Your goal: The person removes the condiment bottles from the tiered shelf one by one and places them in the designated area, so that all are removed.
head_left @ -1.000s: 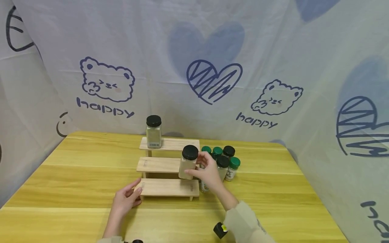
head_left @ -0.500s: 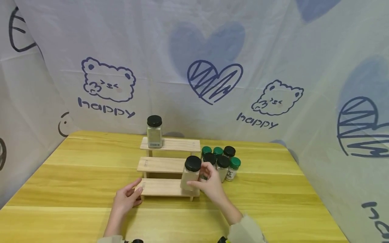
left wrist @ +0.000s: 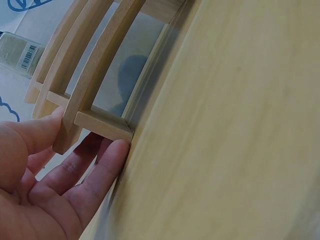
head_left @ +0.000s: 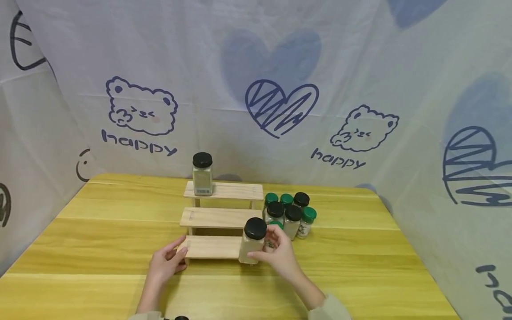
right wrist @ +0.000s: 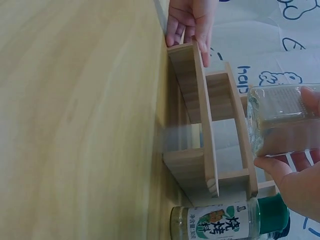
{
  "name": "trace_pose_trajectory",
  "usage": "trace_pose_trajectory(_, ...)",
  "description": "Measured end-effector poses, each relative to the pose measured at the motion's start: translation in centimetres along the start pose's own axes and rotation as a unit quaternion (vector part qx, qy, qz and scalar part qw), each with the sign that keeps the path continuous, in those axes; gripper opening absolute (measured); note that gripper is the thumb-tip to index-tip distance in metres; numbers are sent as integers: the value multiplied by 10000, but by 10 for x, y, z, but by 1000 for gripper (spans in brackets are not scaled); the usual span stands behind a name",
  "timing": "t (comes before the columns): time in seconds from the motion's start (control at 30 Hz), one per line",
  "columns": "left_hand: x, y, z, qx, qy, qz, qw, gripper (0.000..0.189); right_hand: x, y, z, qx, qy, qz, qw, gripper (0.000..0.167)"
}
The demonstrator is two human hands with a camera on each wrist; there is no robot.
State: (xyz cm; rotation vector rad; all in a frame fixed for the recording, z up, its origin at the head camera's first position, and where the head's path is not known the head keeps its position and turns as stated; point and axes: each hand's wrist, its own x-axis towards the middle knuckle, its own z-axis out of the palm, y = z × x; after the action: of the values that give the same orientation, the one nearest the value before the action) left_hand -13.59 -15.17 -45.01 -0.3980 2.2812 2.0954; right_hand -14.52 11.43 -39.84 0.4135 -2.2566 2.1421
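Note:
A three-step wooden display rack (head_left: 216, 247) stands on the table. At the left end of its lowest step, my left hand (head_left: 165, 264) holds the rack: in the left wrist view the thumb lies against the plank and fingers touch the leg (left wrist: 102, 124). My right hand (head_left: 278, 251) grips a square glass spice jar (head_left: 251, 249) with a black lid, thumb in front. The jar is upright over the right end of the lowest step; the right wrist view shows its base (right wrist: 253, 120) apart from the planks. Another black-lidded jar (head_left: 202, 178) sits on the top step, left side.
Right of the rack, several spice jars (head_left: 293, 222) with black or green lids stand close together. A green-lidded jar (right wrist: 220, 222) with a printed label is nearest the rack's front right. Behind the table hangs a patterned cloth (head_left: 280, 53).
My right hand has brought the black-lidded jar down and forward, from in front of the middle step to over the lowest step's right end. The left hand stays on the rack.

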Motion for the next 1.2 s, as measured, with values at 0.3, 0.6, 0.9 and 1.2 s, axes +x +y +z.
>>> trace_pose_trajectory(0.3,-1,0,0,52,-20,-83,9999,42,-8,3,-8,212,-288,-167,9992,54)
trace_pose_trajectory(0.6,-1,-1,-1,107,-42,-93,9999,42,-16,5,-18,354,-202,57,9992,54)
trace_pose_trajectory(0.9,-2,0,-2,126,-90,-125,9998,42,-23,10,-35,431,-549,-24,9976,54)
trace_pose_trajectory(1.2,-2,1,-1,137,-93,-135,9998,42,-26,16,-55,487,-858,-283,9947,50)
